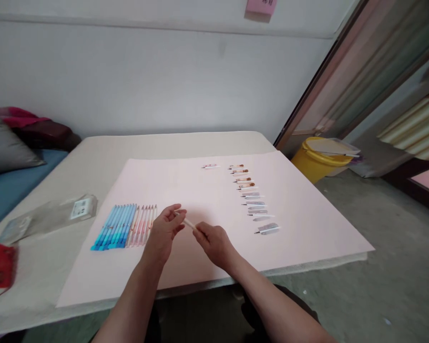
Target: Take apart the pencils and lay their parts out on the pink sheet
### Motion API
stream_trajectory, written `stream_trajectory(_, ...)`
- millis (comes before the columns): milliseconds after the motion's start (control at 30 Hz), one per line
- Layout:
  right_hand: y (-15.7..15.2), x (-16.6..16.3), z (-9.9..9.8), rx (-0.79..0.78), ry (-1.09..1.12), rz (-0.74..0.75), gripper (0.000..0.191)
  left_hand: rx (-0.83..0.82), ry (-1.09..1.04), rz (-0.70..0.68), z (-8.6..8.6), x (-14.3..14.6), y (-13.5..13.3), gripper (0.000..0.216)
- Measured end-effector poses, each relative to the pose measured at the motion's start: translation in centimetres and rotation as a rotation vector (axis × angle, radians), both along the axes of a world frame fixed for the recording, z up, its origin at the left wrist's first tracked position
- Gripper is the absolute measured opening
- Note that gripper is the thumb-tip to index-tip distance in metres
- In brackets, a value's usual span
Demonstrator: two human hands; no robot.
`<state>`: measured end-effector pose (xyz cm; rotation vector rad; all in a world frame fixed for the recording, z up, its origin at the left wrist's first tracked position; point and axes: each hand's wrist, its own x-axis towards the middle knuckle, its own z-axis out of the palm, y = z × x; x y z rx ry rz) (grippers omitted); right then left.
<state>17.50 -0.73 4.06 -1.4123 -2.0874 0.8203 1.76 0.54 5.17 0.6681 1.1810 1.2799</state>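
Note:
Above the pale pink sheet (196,190), a slim whitish pen (188,223) slants between my two hands. Its upper end is at the fingers of my left hand (165,231), which close loosely around it. My right hand (214,243) pinches the lower end between thumb and curled fingers. Left of my left hand lies a row of several blue pens (116,226), side by side with several pinkish-white pens (142,225). Over on the right, several refills with small paper or film pieces (249,195) form a column. One similar piece (210,166) lies apart near the sheet's far edge.
A clear plastic bag (57,214) and a red object (0,266) lie on the table's left side. Beyond the right edge stands a yellow bucket (316,159) on the floor. A wall (164,81) rises behind the table, and a grey cushion (9,143) is at far left.

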Motion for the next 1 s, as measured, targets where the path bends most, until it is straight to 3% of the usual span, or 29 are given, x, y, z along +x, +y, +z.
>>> stream_trajectory(100, 0.04, 0.09, -0.01, 0.002, 0.014, -0.001, 0.024, 0.025, -0.096, -0.050, 0.02, -0.21, -0.03, 0.041)
stream_trajectory(233, -0.01, 0.09, 0.03, -0.006, 0.017, 0.019, 0.024, -0.022, 0.058, 0.002, -0.10, -0.36, -0.04, 0.037)
stream_trajectory(300, 0.01, 0.09, 0.05, -0.006, 0.023, 0.011, 0.024, -0.020, 0.035, 0.013, -0.13, -0.38, -0.02, 0.036)
stream_trajectory(433, 0.14, 0.14, 0.11, -0.008, 0.036, 0.001, 0.025, 0.010, -0.109, -0.062, -0.14, -0.50, 0.05, 0.038)
stream_trajectory(600, 0.17, 0.19, 0.24, -0.024, 0.046, 0.020, 0.024, -0.007, 0.050, -0.040, -0.39, -0.63, 0.05, 0.034)
stream_trajectory(733, 0.15, 0.28, 0.25, -0.043, 0.086, -0.001, 0.024, -0.039, -0.034, -0.118, -0.35, -0.70, -0.03, 0.036)
stream_trajectory(867, 0.33, 0.23, 0.03, -0.139, 0.266, -0.034, 0.023, -0.012, -0.090, -0.127, -0.24, -0.71, -0.05, 0.027)
stream_trajectory(1000, 0.91, 0.26, -0.24, -0.421, 0.644, -0.136, 0.019, -0.013, -0.100, -0.025, -0.45, -0.91, 0.08, 0.024)
